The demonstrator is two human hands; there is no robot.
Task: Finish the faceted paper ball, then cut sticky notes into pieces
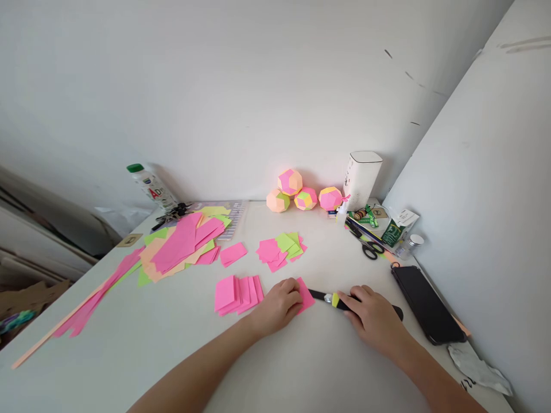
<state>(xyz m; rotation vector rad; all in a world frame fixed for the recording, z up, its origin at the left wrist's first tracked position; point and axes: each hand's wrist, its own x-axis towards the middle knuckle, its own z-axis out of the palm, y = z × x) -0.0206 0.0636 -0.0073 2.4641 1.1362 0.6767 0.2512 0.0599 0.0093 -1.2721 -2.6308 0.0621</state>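
Observation:
My right hand (373, 314) is wrapped round a black and yellow utility knife (336, 300). Its dark blade points left, with the tip close to the right edge of a pink paper square (306, 294). With curled fingers, my left hand (279, 304) grips that square against the table; part of the paper is hidden under the fingers. Just left of this hand lies a stack of pink paper pieces (228, 294), some fanned out. Farther back are loose pink and green squares (275, 252) and a small pink pile (233, 254).
Paper strips and sheets (181, 241) cover the left side, by a white bottle (150, 186). Several paper balls (290, 182) rest against the wall near a white container (361, 180). To the right are scissors (371, 249), a black phone (428, 304) and a crumpled wrapper (480, 367).

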